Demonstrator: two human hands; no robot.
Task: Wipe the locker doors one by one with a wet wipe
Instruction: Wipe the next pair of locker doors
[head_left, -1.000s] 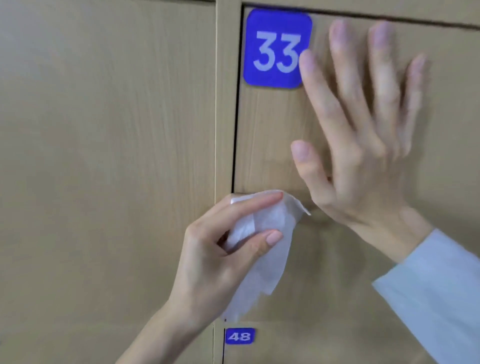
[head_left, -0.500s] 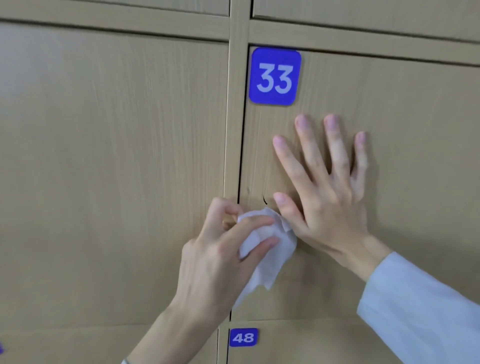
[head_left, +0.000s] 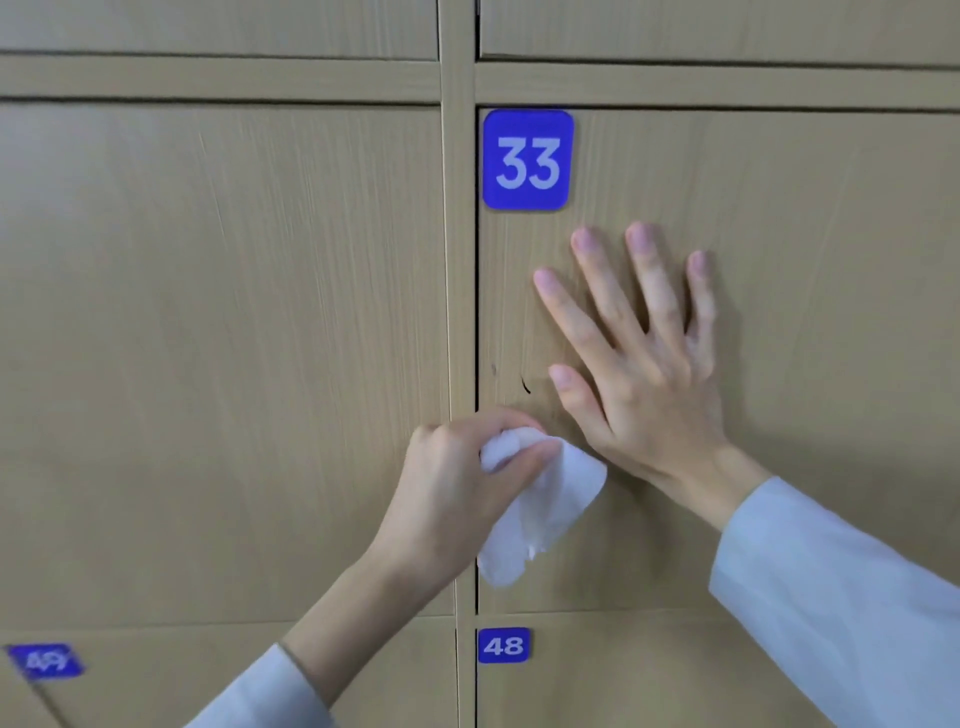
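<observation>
A light wooden locker door (head_left: 805, 260) carries a blue label 33 (head_left: 528, 160) at its top left corner. My right hand (head_left: 641, 358) lies flat on this door with its fingers spread, just below the label. My left hand (head_left: 462, 478) grips a crumpled white wet wipe (head_left: 540, 509) against the door's left edge, close to my right thumb. Part of the wipe hangs loose below my fingers. A small dark mark (head_left: 525, 385) shows on the door beside my right thumb.
A vertical wooden frame strip (head_left: 457, 260) separates door 33 from the door on the left (head_left: 218, 338). Below are doors labelled 48 (head_left: 503, 645) and 49 (head_left: 45, 661). More locker doors run along the top edge.
The view has pulled back and tilted, so more doors show. My right hand now lies lower on the door, below the label. My left hand has bunched the wipe tighter near the door edge.
</observation>
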